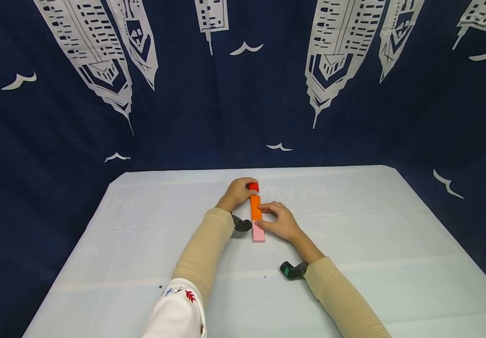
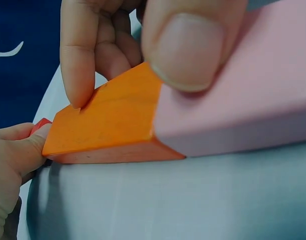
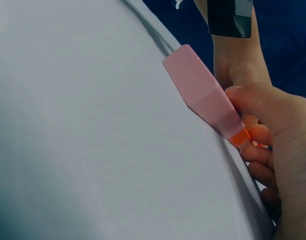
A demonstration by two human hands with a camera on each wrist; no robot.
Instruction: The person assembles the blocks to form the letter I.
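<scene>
My left hand (image 1: pixel 239 190) pinches a small red block (image 1: pixel 253 187) at the far end of a row of blocks. Nearer to me, an orange block (image 1: pixel 255 208) and a pink block (image 1: pixel 258 234) lie end to end on the table. In the left wrist view, the orange end meets the pink end. My right hand (image 1: pixel 284 223) comes in from the right, thumb on the pink block near the joint and index fingertip on the orange one. Its thumb and fingers are spread apart along the blocks. Fingers partly hide the red block.
A white-covered table (image 1: pixel 141 263) lies under the blocks. Behind it hangs a dark blue curtain (image 1: pixel 226 103) with pale building and bird prints. Black straps with devices (image 1: pixel 294 270) sit at both wrists. A few tiny dark specks dot the cloth.
</scene>
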